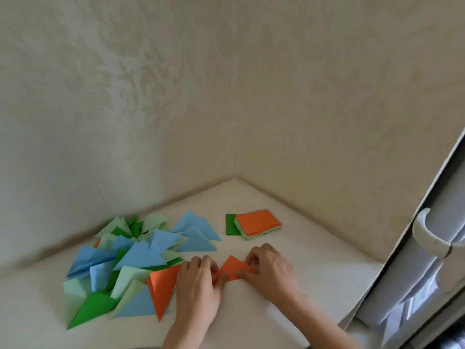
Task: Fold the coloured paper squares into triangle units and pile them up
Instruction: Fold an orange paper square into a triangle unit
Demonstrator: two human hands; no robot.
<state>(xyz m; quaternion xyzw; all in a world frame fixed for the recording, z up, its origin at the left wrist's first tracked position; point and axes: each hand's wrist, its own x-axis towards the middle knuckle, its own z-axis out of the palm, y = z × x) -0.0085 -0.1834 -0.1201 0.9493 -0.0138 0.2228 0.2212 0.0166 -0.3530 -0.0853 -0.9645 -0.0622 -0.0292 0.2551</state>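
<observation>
Between the two hands, on the white table (251,311), lies an orange folded paper triangle (235,269). The left hand (198,285) and right hand (270,269) pinch its corners. Left of them sits a pile of blue and green paper triangles (120,268).

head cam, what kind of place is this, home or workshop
Most likely a room in a home: patterned wallpaper meets in a corner behind a pale table, and a white door handle shows at the right. Only folded paper triangles, no tools.
</observation>
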